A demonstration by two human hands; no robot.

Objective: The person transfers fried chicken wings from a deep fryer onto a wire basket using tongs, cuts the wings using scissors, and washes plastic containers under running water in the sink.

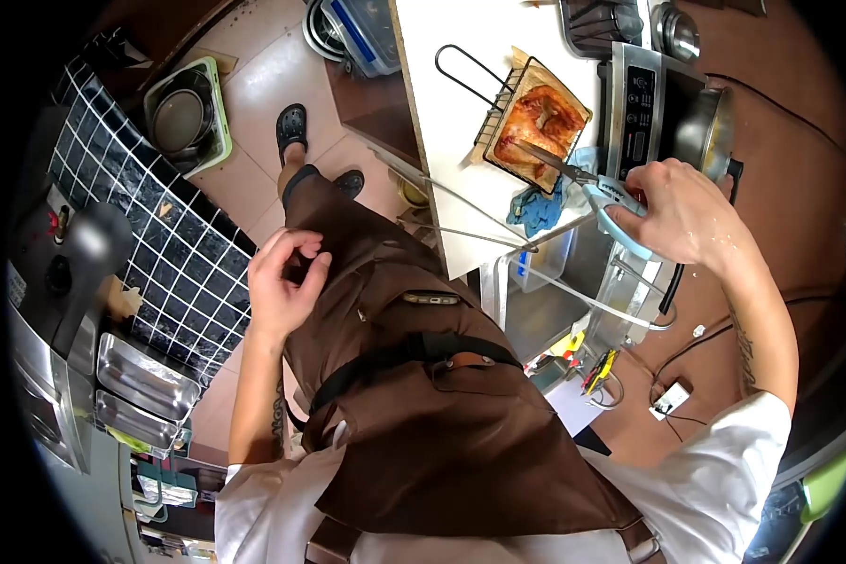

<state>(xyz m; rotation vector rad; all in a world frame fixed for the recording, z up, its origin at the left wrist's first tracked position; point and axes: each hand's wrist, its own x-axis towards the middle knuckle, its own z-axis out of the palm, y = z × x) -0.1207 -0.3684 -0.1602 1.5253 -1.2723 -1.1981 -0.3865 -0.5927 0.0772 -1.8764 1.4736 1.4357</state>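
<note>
Scissors (586, 178) gripped by fingers of right hand (681, 211), blades angled forward-left over browned roast food (541, 117); contact unclear. Food held in paper-lined wire basket (494, 122) on white tabletop (451, 160), nearer right hand than left. Left hand (286, 287) held well apart, fingers loosely curled, empty.

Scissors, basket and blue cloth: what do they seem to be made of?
Scissors: blades apparently steel, grey and thinly tapered; handles probably plastic, smooth and pale blue. Basket: likely metal wire, from its thin, dark bars; whether coated, I cannot tell. Cloth: probably fabric, matt, from its soft crumples; fibre unclear.
</note>
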